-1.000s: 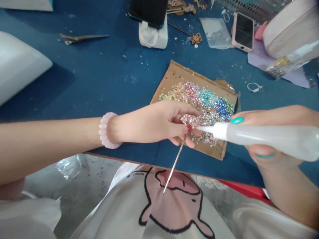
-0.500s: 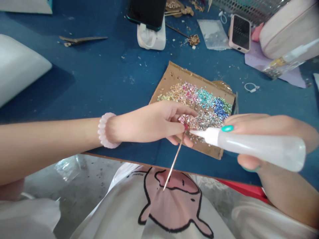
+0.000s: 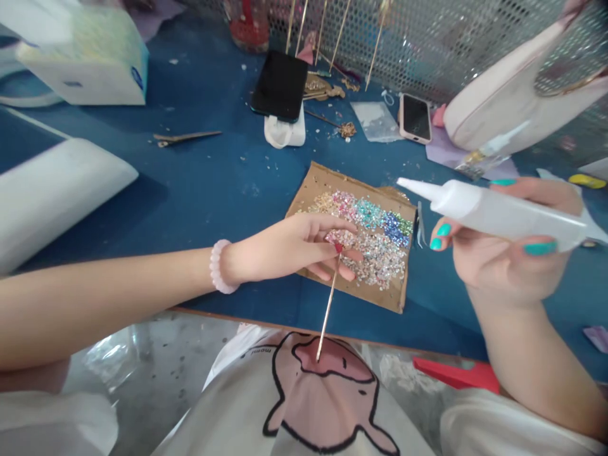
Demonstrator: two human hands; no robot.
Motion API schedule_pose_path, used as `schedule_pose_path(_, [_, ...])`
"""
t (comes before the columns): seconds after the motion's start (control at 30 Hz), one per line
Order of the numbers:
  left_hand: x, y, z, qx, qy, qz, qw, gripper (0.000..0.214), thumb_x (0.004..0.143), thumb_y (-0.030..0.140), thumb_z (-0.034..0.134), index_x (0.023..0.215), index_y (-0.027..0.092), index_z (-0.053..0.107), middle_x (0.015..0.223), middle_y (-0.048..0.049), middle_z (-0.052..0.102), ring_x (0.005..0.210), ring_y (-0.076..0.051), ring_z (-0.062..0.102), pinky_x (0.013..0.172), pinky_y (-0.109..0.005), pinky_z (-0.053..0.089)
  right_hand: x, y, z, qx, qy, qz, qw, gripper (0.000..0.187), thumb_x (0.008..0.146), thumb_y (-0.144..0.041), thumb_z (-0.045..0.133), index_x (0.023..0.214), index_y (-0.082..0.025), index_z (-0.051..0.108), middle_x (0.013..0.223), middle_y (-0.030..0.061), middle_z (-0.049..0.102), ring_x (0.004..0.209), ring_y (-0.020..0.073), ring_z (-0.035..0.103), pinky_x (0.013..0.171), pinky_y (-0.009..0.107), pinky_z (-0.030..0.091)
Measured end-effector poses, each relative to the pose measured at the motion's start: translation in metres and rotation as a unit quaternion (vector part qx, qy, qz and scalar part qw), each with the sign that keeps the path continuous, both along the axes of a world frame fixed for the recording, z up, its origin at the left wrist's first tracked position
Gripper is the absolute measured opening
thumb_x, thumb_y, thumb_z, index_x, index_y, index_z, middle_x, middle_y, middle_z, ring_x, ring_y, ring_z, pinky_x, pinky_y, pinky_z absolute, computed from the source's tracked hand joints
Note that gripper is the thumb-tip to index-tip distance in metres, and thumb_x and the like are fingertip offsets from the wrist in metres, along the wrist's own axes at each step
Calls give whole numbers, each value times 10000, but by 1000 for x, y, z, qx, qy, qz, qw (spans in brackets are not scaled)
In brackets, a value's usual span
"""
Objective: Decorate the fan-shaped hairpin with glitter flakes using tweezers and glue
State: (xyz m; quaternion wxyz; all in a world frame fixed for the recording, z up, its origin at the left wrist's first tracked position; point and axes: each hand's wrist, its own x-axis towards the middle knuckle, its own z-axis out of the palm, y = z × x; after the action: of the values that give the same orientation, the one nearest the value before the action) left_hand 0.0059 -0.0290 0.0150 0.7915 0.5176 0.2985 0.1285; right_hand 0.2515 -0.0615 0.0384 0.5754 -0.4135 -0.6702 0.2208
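Note:
Between the thumb and fingers of my left hand (image 3: 289,249) is a hairpin (image 3: 327,310), a thin metal stick with a pink rhinestone-covered head. Its stick points down toward my lap, and my fingers partly hide the head. Just under that hand lies a cardboard piece (image 3: 351,297) spread with small rhinestones (image 3: 380,256) in silver, pink, turquoise, blue, green and yellowish tones. My right hand (image 3: 513,253) is closed around a white squeeze bottle (image 3: 503,209) with a tapered nozzle. The nozzle points up and left, apart from the hairpin.
Tweezers (image 3: 419,225) lie at the cardboard's right edge. Farther back are a black phone (image 3: 280,85) on a white object, a pink-cased phone (image 3: 415,118), a plastic bag (image 3: 376,120) and another hairpin (image 3: 346,130). A tissue pack (image 3: 102,69) stands at the back left.
My right hand has lifted the bottle up and away from the hairpin, and its nozzle now tilts upward. My left hand still holds the hairpin. The camera view has tipped up, showing more of the back.

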Motion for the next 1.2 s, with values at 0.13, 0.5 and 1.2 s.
schedule_pose_path(0.13, [1,-1,1,-14,-1,32,999,410,880,58,454,1277,157,449,1031,-97,696,832,-154,694,669,-201,547,16,12,1,-57,152,33,986,376,595,-557,714,820,-260,669,523,-32,573,404,165,561,282,258,399])
schedule_pose_path(0.5, [0,8,-3,47,-69,163,983,298,882,95,487,1170,152,535,1085,-100,670,817,-157,694,597,-160,553,97,35,-10,-184,285,-82,937,350,553,-284,590,894,-209,602,652,43,639,565,160,559,432,240,347])
schedule_pose_path(1.2, [-4,29,-6,91,-110,289,947,245,884,65,466,1105,114,561,1026,-111,680,768,-125,682,649,-182,552,128,54,-44,-155,113,-220,956,206,631,-214,651,834,-180,647,760,29,668,673,128,536,575,260,343])
